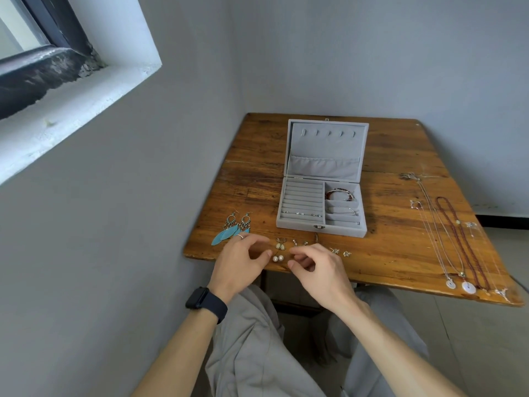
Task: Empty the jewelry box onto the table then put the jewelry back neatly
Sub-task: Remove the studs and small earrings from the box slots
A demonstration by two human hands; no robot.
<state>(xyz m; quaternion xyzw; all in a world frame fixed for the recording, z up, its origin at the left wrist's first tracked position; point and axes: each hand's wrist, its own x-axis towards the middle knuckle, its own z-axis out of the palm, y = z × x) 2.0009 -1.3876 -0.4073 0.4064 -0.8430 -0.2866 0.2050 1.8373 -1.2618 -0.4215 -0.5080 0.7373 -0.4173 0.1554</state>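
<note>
Head view: pearl studs [277, 258] lie on the table [386, 253] between the hands, touching neither. Left hand [240, 262] is loosely curled and holds nothing visible. Right hand [317, 270] has fingers tucked under, can't tell if pinching. Jewelry box [300, 227] sits just beyond the fingertips, lid up. Studs are probably tiny, light, hard and prone to roll, so pinch each by its ball.

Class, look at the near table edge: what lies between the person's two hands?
In the head view, a pair of pearl studs lies on the table between the left hand and the right hand.
</note>
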